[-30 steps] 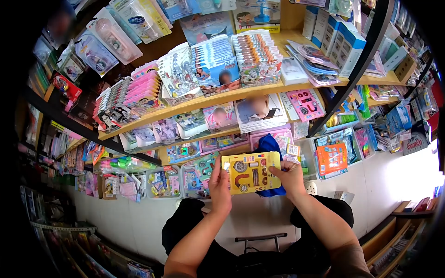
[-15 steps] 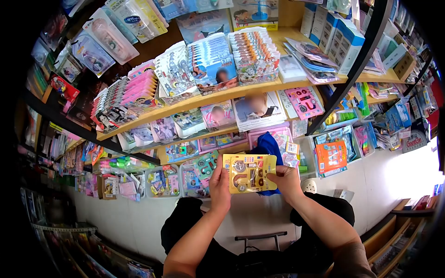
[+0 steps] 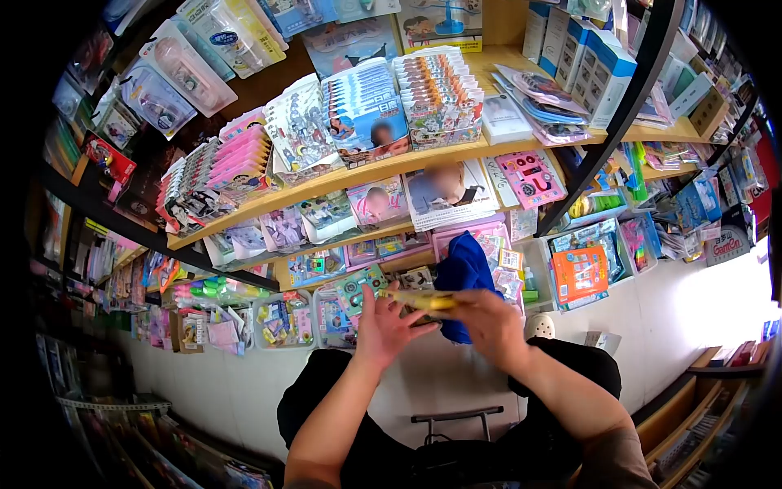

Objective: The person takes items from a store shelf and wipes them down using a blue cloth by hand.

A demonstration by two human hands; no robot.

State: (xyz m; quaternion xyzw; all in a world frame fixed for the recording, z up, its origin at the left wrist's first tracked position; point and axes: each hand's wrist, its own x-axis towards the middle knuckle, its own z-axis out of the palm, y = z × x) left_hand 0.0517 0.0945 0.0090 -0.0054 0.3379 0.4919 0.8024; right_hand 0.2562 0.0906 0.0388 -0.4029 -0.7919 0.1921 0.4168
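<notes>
A yellow blister pack is turned almost edge-on in front of me, a little smeared by motion. My right hand grips its right end between thumb and fingers. Palm up with fingers spread, my left hand is at the pack's left end, fingertips right by its lower edge. Just behind the pack is a bundle of blue fabric. A green pack of similar make rests in the bins beyond my left hand.
A wooden shelf with boxes of upright packets crosses ahead, carried by a black post. Plastic bins of small goods stand below it. An orange pack lies at right. Between my knees is a stool's metal bar.
The pack has tipped from facing me to nearly edge-on. My left hand has let go and spread its fingers, while my right hand still holds the pack.
</notes>
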